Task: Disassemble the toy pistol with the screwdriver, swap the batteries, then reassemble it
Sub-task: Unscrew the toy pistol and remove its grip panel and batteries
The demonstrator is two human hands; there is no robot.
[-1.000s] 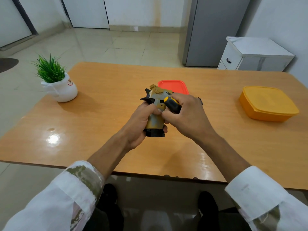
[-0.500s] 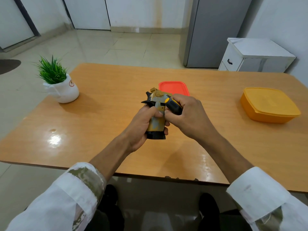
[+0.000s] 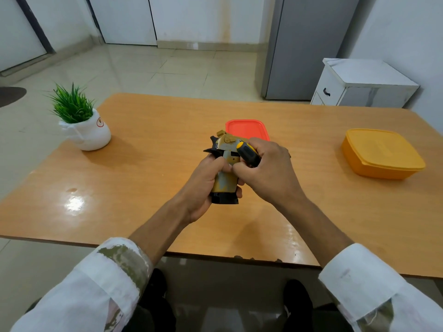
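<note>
Left hand (image 3: 203, 185) wrapped the toy pistol (image 3: 226, 182) grip, butt toward person, barrel running right; right hand (image 3: 271, 171) clenched screwdriver (image 3: 248, 153), tip hidden.

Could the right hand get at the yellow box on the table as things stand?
Likely reachable: only table lies between the right hand and the yellow box. But that hand grips the screwdriver.
</note>
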